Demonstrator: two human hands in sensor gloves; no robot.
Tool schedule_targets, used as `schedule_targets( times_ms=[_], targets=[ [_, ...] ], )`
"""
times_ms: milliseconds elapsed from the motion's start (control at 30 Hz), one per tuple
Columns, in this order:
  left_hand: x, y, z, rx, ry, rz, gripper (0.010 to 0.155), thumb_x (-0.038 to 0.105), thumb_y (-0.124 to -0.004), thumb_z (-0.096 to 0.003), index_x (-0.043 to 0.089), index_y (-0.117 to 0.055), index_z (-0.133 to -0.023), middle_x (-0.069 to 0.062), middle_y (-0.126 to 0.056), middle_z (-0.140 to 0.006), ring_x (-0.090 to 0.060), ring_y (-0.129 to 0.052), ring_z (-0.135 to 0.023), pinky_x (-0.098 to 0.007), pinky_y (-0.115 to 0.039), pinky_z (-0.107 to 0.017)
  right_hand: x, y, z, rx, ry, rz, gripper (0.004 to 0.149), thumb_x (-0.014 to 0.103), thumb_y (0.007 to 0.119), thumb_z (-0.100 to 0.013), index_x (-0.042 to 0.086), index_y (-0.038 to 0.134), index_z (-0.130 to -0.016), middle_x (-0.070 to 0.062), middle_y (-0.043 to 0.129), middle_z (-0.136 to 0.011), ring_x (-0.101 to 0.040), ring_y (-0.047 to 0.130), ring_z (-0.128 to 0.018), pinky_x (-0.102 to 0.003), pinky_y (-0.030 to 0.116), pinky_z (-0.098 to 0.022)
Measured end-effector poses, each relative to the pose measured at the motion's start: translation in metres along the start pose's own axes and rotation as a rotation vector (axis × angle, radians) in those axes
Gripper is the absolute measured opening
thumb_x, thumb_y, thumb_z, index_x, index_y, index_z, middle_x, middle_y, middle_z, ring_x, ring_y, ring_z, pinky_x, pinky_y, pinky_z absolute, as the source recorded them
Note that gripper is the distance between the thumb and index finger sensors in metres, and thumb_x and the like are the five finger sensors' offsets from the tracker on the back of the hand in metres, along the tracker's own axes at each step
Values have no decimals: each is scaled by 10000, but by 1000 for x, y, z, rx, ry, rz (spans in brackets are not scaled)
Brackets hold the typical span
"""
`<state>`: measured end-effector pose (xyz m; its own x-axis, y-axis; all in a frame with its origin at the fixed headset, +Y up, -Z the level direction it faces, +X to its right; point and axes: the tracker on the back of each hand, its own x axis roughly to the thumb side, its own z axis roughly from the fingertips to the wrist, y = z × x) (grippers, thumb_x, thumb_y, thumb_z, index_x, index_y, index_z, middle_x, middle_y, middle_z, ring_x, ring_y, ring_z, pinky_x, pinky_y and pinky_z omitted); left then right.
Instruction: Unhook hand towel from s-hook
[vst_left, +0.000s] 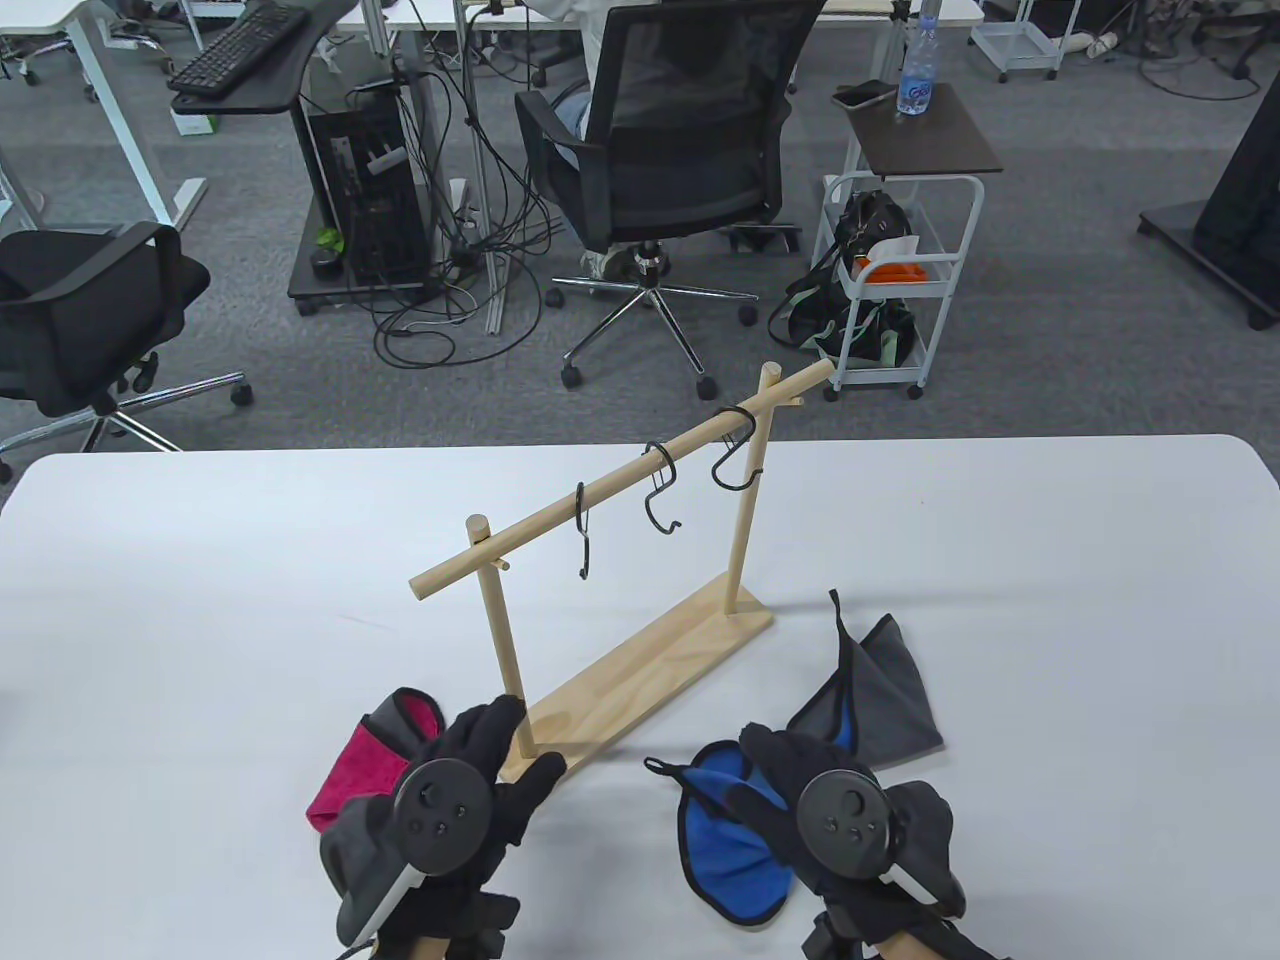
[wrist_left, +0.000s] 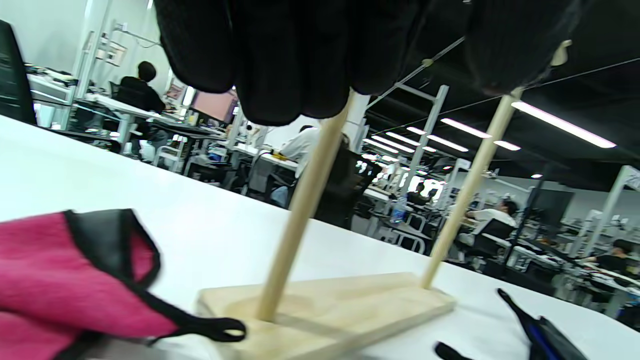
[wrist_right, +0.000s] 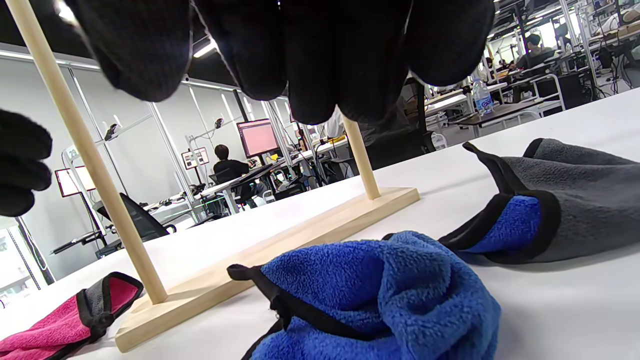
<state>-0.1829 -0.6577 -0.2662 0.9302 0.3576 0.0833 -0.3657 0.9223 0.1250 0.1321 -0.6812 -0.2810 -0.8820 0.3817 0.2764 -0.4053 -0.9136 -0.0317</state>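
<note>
A wooden rack (vst_left: 640, 680) stands mid-table; its rail (vst_left: 620, 480) carries three black S-hooks (vst_left: 660, 495), all bare. A pink towel (vst_left: 375, 760) lies left of the rack's near post, also in the left wrist view (wrist_left: 50, 280). A blue towel (vst_left: 725, 850) lies near the front edge, close in the right wrist view (wrist_right: 390, 290). A grey towel with blue lining (vst_left: 880, 690) lies right of the base. My left hand (vst_left: 505, 750) hovers open beside the near post, partly over the pink towel. My right hand (vst_left: 755, 775) hovers open over the blue towel, holding nothing.
The white table (vst_left: 200, 600) spreads wide to both sides of the rack. Beyond its far edge stand a black office chair (vst_left: 680, 150) and a white cart (vst_left: 900, 270) on the floor.
</note>
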Motion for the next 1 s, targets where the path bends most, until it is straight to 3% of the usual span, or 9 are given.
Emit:
schedule_targets(
  times_ms=[33,67,133,500,1000],
  targets=[
    [5,-4,1,10,-23,1,730,707,-698,-501,294,-671,-1103,-149,-800,-1090,-462,-859,-929,-648,-675,-674,0,0,0,0,-1,1,619,529,735,-606,190,630,-1113,-193,741,-1075,-431,777,-942,-602,613,-726],
    [7,-7,1,20,-38,0,710,652,-730,-544,252,-653,-1125,-127,-777,-1111,-398,-852,-970,-581,-696,-724,0,0,0,-1,-2,2,623,530,735,-605,189,627,-1115,-194,741,-1076,-432,774,-943,-602,612,-726],
    [13,-15,3,45,-73,-11,709,640,-743,-550,242,-654,-1130,-123,-783,-1112,-378,-860,-976,-558,-713,-734,0,0,0,-2,-3,2,626,531,735,-605,189,625,-1117,-196,738,-1078,-434,773,-944,-604,611,-726],
    [22,-31,9,13,-123,-4,721,672,-712,-536,255,-652,-1122,-124,-785,-1103,-394,-855,-967,-583,-698,-720,0,0,2,-4,-14,10,640,537,735,-602,188,615,-1124,-200,730,-1085,-436,766,-952,-608,604,-730],
    [23,-32,11,2,-135,-5,716,673,-712,-534,261,-658,-1118,-120,-790,-1100,-394,-859,-965,-580,-700,-722,2,1,3,7,-27,15,651,541,736,-601,187,605,-1131,-204,710,-1099,-444,747,-966,-616,594,-734]
  ],
)
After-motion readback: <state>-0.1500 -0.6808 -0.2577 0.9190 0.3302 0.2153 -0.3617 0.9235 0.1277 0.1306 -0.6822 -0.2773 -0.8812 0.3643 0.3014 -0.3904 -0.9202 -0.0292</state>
